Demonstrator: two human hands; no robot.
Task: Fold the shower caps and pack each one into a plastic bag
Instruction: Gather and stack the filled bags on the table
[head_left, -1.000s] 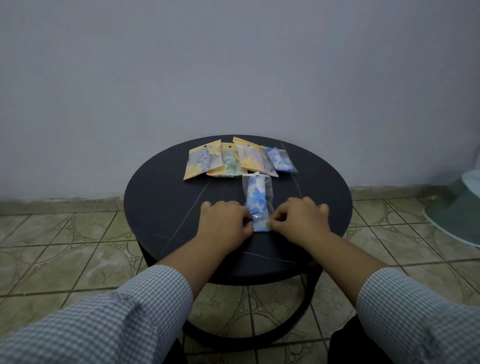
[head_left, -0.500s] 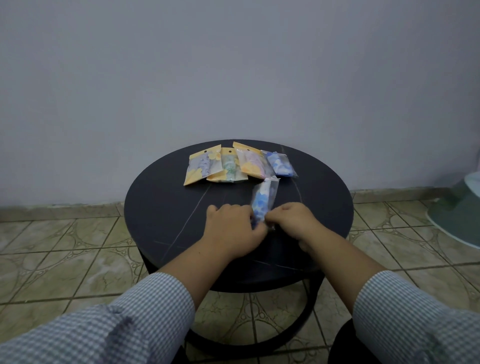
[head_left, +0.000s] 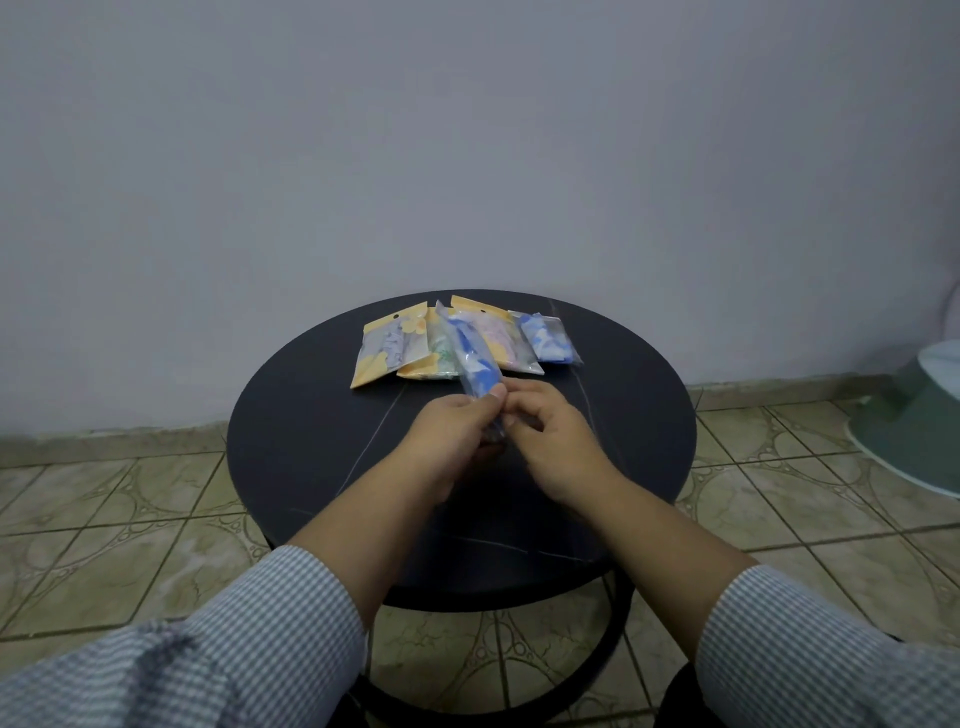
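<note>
A clear plastic bag with a folded blue and white shower cap (head_left: 471, 364) inside is lifted off the round black table (head_left: 291, 447), its far end tilted up and away. My left hand (head_left: 454, 431) pinches the bag's near end between thumb and fingers. Just to the right, my right hand (head_left: 553, 441) has its fingers curled at that same near end, touching the bag. Several packed bags lie in a row at the table's far side: a yellow-topped one (head_left: 382, 348), another partly hidden one (head_left: 434, 358), a pink one (head_left: 501, 338) and a blue one (head_left: 550, 340).
The table stands on a tiled floor (head_left: 119, 499) close to a plain grey wall (head_left: 467, 145). A pale green and white object (head_left: 914, 410) sits on the floor at the right edge. My checked sleeves (head_left: 218, 660) fill the lower corners.
The blue bag lay flat on the table with both hands at its near end; now it is lifted and tilted up, turned edge-on. My hands came closer together and rose.
</note>
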